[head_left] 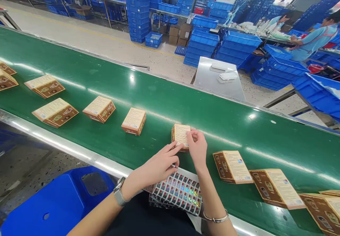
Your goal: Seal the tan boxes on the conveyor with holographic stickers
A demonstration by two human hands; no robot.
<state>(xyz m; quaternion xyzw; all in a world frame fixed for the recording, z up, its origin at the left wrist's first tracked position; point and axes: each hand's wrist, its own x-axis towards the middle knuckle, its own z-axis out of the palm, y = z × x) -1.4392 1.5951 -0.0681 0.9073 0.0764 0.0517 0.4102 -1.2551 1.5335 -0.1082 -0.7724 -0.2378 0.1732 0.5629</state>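
A small brown and cream box lies on the green conveyor belt straight ahead of me. My left hand reaches up to it, fingertips pressing on its near left corner, a watch on the wrist. My right hand rests on the box's right side, fingers curled at its top edge, a bracelet on the wrist. Under my forearms lies a sheet of shiny holographic stickers at the belt's near rim.
More boxes of the same kind lie along the belt: left and right. A blue stool stands below left. Stacked blue crates and seated workers are beyond the belt.
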